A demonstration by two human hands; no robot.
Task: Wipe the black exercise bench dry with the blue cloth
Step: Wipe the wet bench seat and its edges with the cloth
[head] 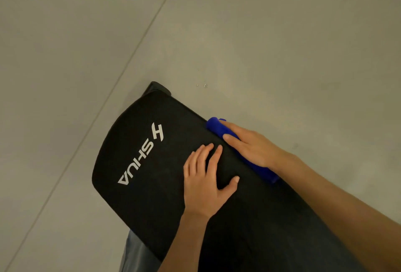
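The black exercise bench (152,184) runs from the frame's middle toward the lower right, its pad printed with white "SHUA" lettering. A blue cloth (217,127) is folded over the bench's right edge. My right hand (249,145) lies flat on the cloth and presses it against that edge, covering most of it. My left hand (206,180) rests palm down on top of the pad, fingers spread, holding nothing, just left of the cloth.
Grey tiled floor (282,43) surrounds the bench, with a seam line running diagonally at the left. A black part of the bench frame (158,87) sticks out beyond the far end. Grey fabric (134,254) shows below the pad at the bottom.
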